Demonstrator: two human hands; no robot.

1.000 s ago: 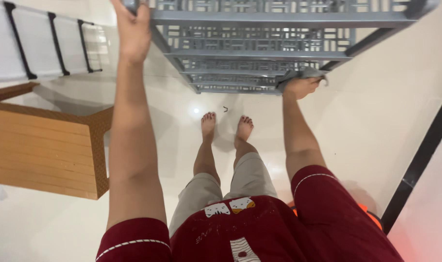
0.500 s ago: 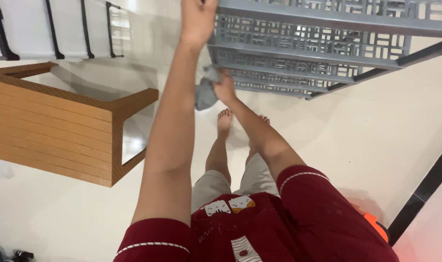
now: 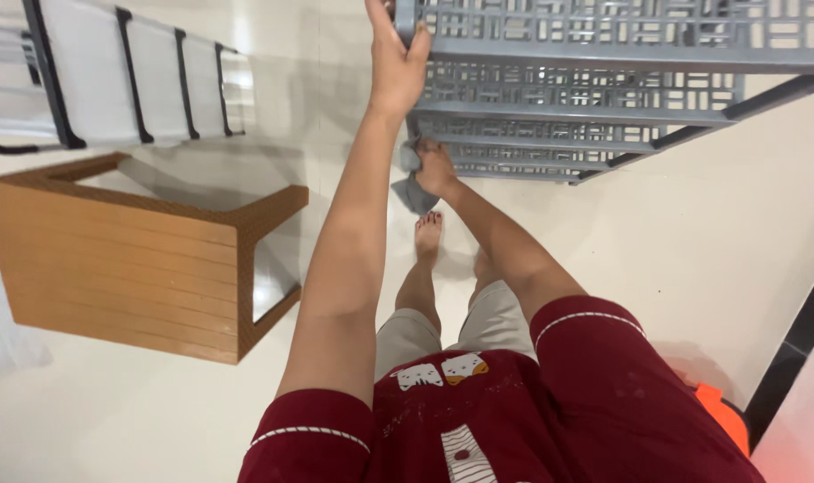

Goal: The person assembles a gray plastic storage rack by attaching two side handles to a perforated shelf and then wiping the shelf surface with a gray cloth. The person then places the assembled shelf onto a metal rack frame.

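Note:
A grey plastic rack (image 3: 603, 63) with several latticed shelves stands in front of me at the top of the head view. My left hand (image 3: 396, 63) grips the top shelf's left corner. My right hand (image 3: 435, 167) is lower, shut on a grey cloth (image 3: 413, 190) pressed against the left end of a lower shelf, and the cloth hangs down below the fingers. My bare feet stand on the pale floor beneath the rack.
A wooden table with a glass top (image 3: 147, 255) stands at the left. Behind it are white panels in black frames (image 3: 130, 85). A dark strip (image 3: 796, 358) runs along the floor at the right, with an orange object (image 3: 720, 416) near it.
My right hand with the cloth has moved from the rack's right side to its left end. My left hand has stayed on the top shelf. The view has shifted to the right.

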